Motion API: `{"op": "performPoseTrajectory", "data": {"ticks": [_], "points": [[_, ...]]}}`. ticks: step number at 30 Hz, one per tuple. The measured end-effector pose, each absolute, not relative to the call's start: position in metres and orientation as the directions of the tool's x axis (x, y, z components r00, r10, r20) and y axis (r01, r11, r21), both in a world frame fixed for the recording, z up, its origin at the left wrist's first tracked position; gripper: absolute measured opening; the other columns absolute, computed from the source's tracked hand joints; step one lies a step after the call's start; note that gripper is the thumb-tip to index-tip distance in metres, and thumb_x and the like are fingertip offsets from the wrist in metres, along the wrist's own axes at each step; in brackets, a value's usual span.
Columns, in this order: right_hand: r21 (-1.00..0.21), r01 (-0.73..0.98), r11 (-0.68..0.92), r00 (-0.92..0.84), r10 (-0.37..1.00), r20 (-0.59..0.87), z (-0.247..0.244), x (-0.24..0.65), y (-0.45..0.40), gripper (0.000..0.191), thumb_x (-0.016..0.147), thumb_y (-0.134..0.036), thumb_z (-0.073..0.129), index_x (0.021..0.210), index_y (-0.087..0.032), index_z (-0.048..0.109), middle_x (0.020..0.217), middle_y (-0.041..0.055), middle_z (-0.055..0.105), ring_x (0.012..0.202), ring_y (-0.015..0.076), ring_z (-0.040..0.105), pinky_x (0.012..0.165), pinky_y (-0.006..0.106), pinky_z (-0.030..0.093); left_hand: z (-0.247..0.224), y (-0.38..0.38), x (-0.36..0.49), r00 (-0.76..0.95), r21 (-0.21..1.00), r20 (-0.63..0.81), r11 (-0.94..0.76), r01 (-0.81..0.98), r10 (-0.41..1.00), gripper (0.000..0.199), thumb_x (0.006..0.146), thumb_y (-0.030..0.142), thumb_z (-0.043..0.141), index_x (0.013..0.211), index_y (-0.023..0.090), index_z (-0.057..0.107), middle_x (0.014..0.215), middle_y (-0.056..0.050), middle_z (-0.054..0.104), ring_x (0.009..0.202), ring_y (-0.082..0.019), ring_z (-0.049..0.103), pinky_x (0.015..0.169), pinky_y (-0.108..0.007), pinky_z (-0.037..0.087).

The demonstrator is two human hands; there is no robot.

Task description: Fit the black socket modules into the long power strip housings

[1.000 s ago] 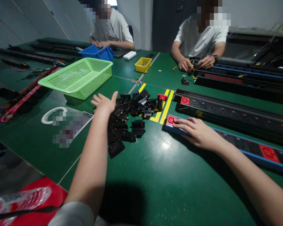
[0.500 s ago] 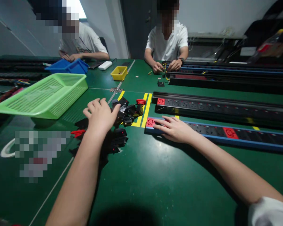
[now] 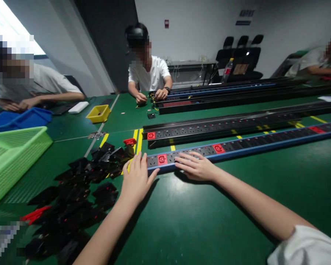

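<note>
A long power strip with a blue frame (image 3: pixel 223 156) runs off to the right, fitted with black sockets and a few red ones. My left hand (image 3: pixel 136 178) is at its left end, fingers stretched and thumb apart, beside a black socket (image 3: pixel 152 161) at that end. Just right of this socket is a red socket (image 3: pixel 162 159). My right hand (image 3: pixel 195 167) lies flat over the strip's front edge with its fingers extended. Loose black socket modules (image 3: pixel 74 187) are heaped left of my left hand, with red pieces (image 3: pixel 130 141) among them.
Behind the blue strip lies a black-framed strip (image 3: pixel 198 127). A green basket (image 3: pixel 19 162), blue bins (image 3: pixel 30 117) and a yellow bin (image 3: pixel 98 113) stand at left. Across the table a person (image 3: pixel 149 77) handles wires; another person (image 3: pixel 38 84) sits at far left.
My left hand has moved from above the black pile to the strip's left end. A black socket now shows left of the end red socket. The view has turned right.
</note>
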State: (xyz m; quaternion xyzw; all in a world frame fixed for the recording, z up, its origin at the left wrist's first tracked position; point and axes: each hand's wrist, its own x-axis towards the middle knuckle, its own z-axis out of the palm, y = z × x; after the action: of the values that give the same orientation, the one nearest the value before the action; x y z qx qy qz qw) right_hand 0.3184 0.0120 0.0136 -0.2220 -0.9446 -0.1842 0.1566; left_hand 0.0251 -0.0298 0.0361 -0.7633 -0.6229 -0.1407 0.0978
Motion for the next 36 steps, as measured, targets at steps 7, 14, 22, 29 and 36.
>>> {"op": "performPoseTrajectory", "data": {"ticks": [7,14,22,29,36], "points": [[0.063,0.948,0.313,-0.290,0.759,0.583,0.019,0.470,0.016,0.068,0.091,-0.035,0.049,0.155,-0.028,0.026,0.155,0.0078,0.039,0.143,0.0287,0.035,0.111,0.051,0.031,0.056,-0.003,0.048,0.399,-0.105,0.256,-0.385,0.917,0.880,0.074,0.083,0.074,0.042,0.120,0.013,0.062,0.121,-0.023,0.062,0.111,-0.037,0.058,0.099,-0.054,0.037],[0.091,0.925,0.369,-0.352,0.741,0.571,0.014,0.498,0.038,0.040,0.086,-0.032,0.052,0.123,-0.026,0.065,0.114,0.0029,0.073,0.112,0.0248,0.061,0.105,0.046,0.035,0.049,0.030,0.061,0.526,-0.139,0.187,-0.508,0.850,0.830,0.074,0.080,0.079,0.037,0.107,0.015,0.061,0.104,-0.016,0.061,0.095,-0.033,0.058,0.083,-0.043,0.046],[0.079,0.931,0.357,-0.341,0.767,0.544,0.015,0.495,0.053,0.038,0.087,-0.034,0.051,0.120,-0.022,0.067,0.114,0.0055,0.071,0.103,0.0236,0.062,0.096,0.042,0.041,0.037,0.059,0.050,0.552,-0.058,0.217,-0.554,0.830,0.805,0.072,0.079,0.078,0.042,0.107,0.014,0.058,0.101,-0.016,0.060,0.097,-0.033,0.057,0.087,-0.043,0.047],[0.081,0.931,0.355,-0.337,0.757,0.560,0.016,0.492,0.065,0.057,0.086,-0.032,0.050,0.142,-0.026,0.050,0.147,0.0034,0.050,0.134,0.0252,0.045,0.109,0.042,0.036,0.033,0.070,0.047,0.552,-0.080,0.264,-0.552,0.830,0.791,0.069,0.079,0.076,0.045,0.106,0.014,0.058,0.100,-0.015,0.060,0.098,-0.033,0.057,0.087,-0.043,0.047],[0.092,0.929,0.357,-0.351,0.781,0.516,0.018,0.491,0.079,0.069,0.086,-0.034,0.044,0.153,-0.025,0.032,0.161,-0.0002,0.028,0.145,0.0250,0.031,0.117,0.042,0.028,0.028,0.079,0.043,0.574,-0.140,0.324,-0.562,0.815,0.752,0.068,0.081,0.075,0.045,0.102,0.012,0.058,0.096,-0.016,0.058,0.094,-0.033,0.056,0.085,-0.043,0.045]]}}
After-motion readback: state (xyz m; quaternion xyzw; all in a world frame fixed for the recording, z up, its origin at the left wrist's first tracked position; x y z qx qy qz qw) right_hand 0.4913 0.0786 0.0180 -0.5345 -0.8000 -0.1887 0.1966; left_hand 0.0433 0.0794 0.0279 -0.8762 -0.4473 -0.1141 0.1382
